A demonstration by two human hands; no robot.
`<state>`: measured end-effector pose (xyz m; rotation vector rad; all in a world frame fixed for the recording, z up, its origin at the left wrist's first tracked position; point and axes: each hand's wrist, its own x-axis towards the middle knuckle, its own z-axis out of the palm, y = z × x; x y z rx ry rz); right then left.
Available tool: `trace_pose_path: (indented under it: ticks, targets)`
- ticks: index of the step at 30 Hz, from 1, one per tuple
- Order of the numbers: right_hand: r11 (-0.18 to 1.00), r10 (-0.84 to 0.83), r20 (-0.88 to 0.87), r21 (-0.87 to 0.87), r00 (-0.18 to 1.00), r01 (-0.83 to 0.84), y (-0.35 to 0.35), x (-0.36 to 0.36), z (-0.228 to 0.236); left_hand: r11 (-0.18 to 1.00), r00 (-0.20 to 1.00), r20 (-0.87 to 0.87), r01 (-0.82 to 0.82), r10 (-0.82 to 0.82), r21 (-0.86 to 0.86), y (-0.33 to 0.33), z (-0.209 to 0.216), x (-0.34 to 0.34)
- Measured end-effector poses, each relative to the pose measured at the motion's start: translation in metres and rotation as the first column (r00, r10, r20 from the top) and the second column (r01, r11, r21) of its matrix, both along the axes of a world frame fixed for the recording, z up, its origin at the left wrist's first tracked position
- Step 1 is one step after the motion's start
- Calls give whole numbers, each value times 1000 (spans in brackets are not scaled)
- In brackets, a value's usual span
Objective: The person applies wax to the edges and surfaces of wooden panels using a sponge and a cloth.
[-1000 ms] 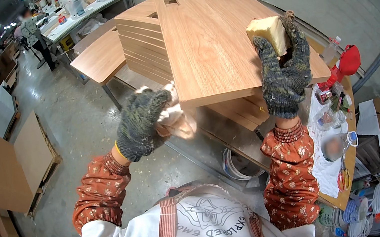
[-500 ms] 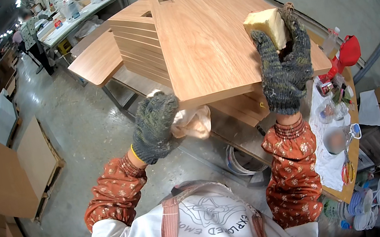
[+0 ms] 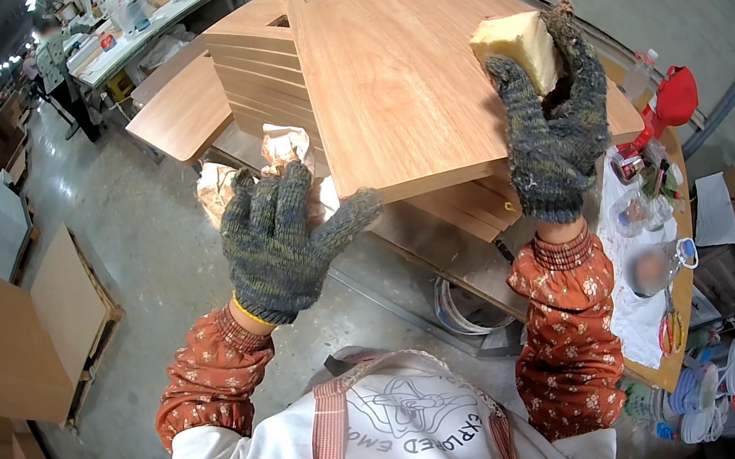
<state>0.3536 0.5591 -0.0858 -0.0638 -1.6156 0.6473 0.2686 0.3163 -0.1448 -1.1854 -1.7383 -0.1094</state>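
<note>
A wide wood-grain panel (image 3: 400,76) with a rectangular cutout lies on top of a stack of similar boards. My right hand (image 3: 555,132), in a dark grey knitted glove, is closed round a pale yellow sponge block (image 3: 514,46) above the panel's near right part. Off the panel's near left corner, my left hand (image 3: 277,245) wears a matching glove. Its fingers are apart and its thumb points toward the corner. A crumpled whitish cloth (image 3: 286,145) bunches past its fingertips and shows beside the thumb; the hand seems to hold it, though the palm side is hidden.
Bottles, red-handled scissors (image 3: 670,328) and a red item (image 3: 676,96) lie on a side table at right. Cardboard sheets (image 3: 58,313) stand at left. A bucket (image 3: 469,305) sits under the stack. Far left, a person (image 3: 57,73) stands by a white workbench (image 3: 156,33).
My left hand has moved a little left, off the panel's edge, and its fingers have spread. The cloth has swung up and left. My right hand and the sponge have hardly moved.
</note>
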Motion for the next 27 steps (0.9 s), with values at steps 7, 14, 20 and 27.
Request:
trace_pose_path:
  ticks: [7,14,20,27]
  targets:
    - [1000,22,-12,19,1000,-21,2,-1,0,999,996,79,47,-47,-10,-8,-2,-1]
    - [999,3,0,34,1000,-3,0,0,2,960,892,356,269,-279,78,-4,-5,-9]
    - [1000,29,-12,3,1000,-29,-2,0,4,903,781,458,401,-425,155,-6,-10,-20]
    - [998,-8,-30,56,1000,10,-1,-2,4,930,740,567,327,-362,168,-11,-21,-28]
